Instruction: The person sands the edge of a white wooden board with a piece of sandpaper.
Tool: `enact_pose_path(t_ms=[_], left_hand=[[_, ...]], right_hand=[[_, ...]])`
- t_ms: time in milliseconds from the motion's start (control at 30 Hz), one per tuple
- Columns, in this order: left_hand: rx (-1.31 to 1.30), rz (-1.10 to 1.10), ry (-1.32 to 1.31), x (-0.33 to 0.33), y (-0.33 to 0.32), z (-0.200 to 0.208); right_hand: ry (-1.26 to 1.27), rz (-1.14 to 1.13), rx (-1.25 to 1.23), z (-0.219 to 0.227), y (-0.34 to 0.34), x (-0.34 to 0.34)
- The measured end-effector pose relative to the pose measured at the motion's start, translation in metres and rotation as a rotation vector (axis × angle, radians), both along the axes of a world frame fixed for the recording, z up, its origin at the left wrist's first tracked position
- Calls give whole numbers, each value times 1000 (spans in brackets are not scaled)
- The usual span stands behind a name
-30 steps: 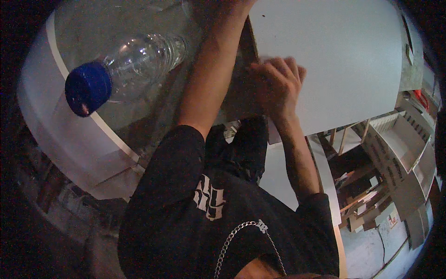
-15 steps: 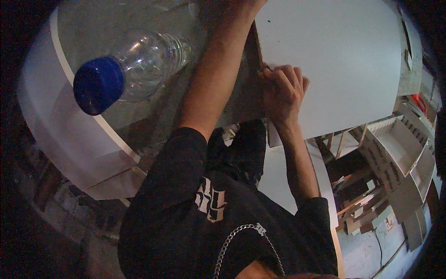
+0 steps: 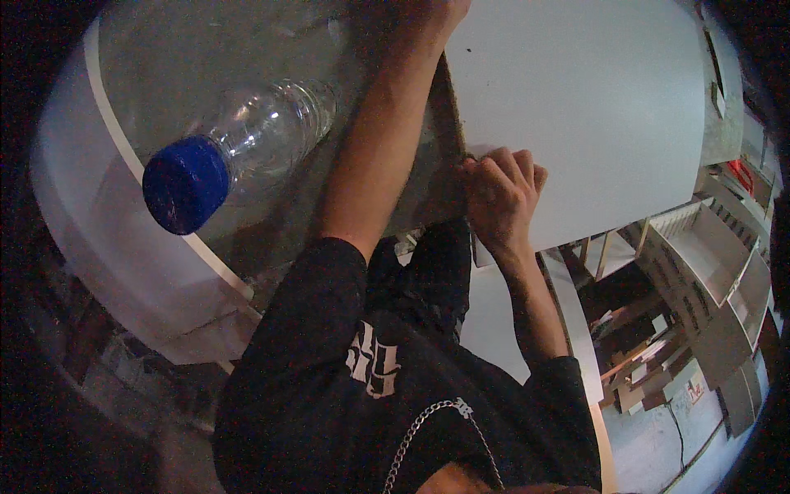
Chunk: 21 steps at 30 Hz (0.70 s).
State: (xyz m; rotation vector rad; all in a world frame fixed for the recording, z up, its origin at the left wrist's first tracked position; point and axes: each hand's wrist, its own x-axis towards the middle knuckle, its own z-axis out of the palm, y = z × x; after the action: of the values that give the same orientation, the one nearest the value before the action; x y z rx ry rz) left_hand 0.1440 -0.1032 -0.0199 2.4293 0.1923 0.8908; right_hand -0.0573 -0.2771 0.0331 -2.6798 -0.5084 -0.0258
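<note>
A large white panel lies in front of me, its rough brown edge running away from me on its left side. My right hand is closed at this edge, knuckles over the white surface. What its fingers pinch is hidden. My left forearm reaches forward along the same side. Only the back part of my left hand shows at the top of the picture, beside the panel's edge; its fingers are out of sight.
To the left, a clear plastic bottle with a blue cap looms close over a grey surface. A curved-looking white board borders that side. Shelf-like white frames and stacked wood offcuts stand at the right.
My right hand has slid a little toward me along the panel's edge, still closed. The bottle appears slightly lower in view. My left arm has barely moved.
</note>
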Motion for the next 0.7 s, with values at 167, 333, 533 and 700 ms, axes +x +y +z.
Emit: enact_pose_path(t_ms=[167,333,533,700], left_hand=[[42,5,25,-2,-4,15],[16,13,-22,-2,-3,4],[-3,-8,93,-8,-4,27],[34,32,48,-9,7,19]], right_hand=[[-71,-25,14,-1,12,31],[-34,-4,14,2,1,4],[-100,-49,-16,-7,13,26],[-13,-3,6,4,9,1]])
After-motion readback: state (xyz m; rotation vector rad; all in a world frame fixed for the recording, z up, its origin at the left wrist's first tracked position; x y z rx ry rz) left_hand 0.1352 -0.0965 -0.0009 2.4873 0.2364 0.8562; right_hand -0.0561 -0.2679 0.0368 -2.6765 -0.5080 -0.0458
